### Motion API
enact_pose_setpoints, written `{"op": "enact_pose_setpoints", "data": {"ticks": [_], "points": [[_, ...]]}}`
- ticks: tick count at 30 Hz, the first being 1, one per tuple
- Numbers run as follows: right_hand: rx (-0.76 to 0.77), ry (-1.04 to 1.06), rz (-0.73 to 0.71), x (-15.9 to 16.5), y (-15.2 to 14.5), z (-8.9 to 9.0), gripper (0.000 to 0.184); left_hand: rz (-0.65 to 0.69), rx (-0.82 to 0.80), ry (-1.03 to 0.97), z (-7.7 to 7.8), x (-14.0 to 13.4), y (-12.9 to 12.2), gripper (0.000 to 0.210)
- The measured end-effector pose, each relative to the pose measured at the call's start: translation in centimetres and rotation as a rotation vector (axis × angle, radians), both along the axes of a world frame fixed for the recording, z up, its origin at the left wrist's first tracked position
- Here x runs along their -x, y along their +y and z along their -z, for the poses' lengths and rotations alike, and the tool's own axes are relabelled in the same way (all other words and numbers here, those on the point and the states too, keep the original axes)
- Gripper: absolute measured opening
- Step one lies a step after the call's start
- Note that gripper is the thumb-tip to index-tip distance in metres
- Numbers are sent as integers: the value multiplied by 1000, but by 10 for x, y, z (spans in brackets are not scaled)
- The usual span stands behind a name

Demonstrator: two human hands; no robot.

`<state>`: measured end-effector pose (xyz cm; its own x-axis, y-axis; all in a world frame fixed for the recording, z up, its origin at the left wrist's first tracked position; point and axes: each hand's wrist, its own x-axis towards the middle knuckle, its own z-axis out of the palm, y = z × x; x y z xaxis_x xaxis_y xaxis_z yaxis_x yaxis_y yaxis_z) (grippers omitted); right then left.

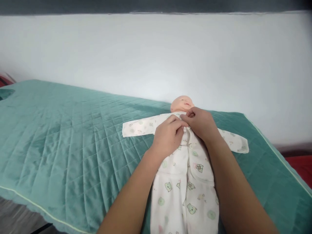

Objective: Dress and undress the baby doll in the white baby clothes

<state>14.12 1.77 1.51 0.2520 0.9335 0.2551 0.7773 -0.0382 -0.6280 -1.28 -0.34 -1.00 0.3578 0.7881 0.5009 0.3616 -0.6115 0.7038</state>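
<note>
A baby doll (181, 104) lies on its back, dressed in a white baby romper (170, 185) printed with green bears. Both sleeves stretch out to the sides, and a front seam runs down the middle. At the upper chest, just under the neck, my left hand (169, 135) pinches the romper's front edge with curled fingers. Close beside it, my right hand (201, 122) has thumb and forefinger pressed together on the cloth by the collar. My fingers hide the exact bit of fabric or fastener between them.
A green quilted cover (73, 139) with a pale piped edge spreads under the doll. Behind it rises a white wall (122, 55). Something red (299, 167) shows past the right edge, and grey floor (19, 214) at the lower left.
</note>
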Motion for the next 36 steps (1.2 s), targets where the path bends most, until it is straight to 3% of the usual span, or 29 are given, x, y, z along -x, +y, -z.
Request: {"op": "enact_pose_setpoints", "data": {"ticks": [5, 9, 14, 22, 28, 36], "points": [[-92, 33, -28, -4, 2, 10, 10, -17, 11, 4, 2, -2, 0, 23], [-107, 85, -20, -4, -1, 8, 10, -17, 21, 7, 1, -2, -1, 23], [-80, 291, 8, -8, -6, 6, 15, -5, 15, -15, 1, 0, 0, 23], [-161, 535, 8, -16, -10, 24, 18, -110, 13, -40, 9, 13, 17, 21], [-178, 430, -12, -16, -14, 24, 17, -226, 78, -47, 18, 22, 29, 18], [-178, 412, -25, -13, -16, 20, 15, -313, -18, 59, 26, 25, 35, 18]]}}
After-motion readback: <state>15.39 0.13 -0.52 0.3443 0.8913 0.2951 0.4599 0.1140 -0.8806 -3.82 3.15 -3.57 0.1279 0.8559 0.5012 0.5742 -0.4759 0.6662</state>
